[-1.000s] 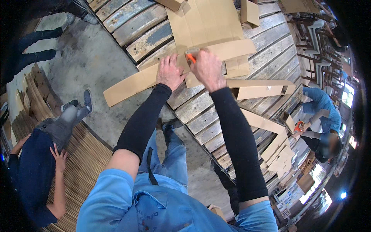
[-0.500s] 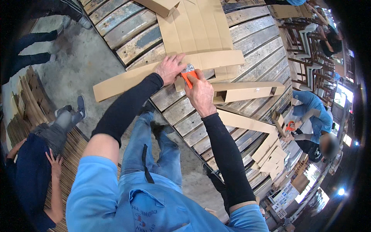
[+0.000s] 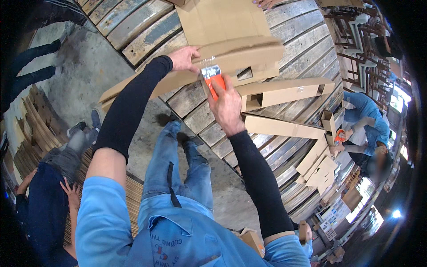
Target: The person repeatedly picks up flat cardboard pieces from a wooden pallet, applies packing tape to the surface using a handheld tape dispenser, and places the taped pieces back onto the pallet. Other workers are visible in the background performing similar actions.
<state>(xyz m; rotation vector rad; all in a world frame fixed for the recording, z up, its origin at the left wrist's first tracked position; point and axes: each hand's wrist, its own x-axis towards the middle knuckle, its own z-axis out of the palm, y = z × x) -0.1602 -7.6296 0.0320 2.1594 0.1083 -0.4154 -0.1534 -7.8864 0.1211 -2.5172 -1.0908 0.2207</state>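
My right hand (image 3: pixel 227 109) is wrapped round an orange tape dispenser (image 3: pixel 215 85) with a silvery front end, held against the near side of a long, narrow cardboard box (image 3: pixel 262 52). My left hand (image 3: pixel 183 58) grips the same box just left of the dispenser, fingers over its upper edge and thumb on the near side. A bit of clear tape glints between the two hands. The box lies slantwise, its left end sticking out past the table edge. A cut-out hole shows in its near panel, right of the dispenser.
The slatted wooden table (image 3: pixel 293 26) carries a flat cardboard sheet (image 3: pixel 222 20), a long folded box (image 3: pixel 284 94) and cardboard pieces (image 3: pixel 318 167) at right. Another person's hand (image 3: pixel 267 3) touches the far side. A co-worker (image 3: pixel 367 115) at right holds another orange dispenser (image 3: pixel 340 135).
The cardboard's panels have folded up into a narrow box shape. Both hands have shifted slightly left, the dispenser with them. Another person's hand has appeared at the far side of the table.
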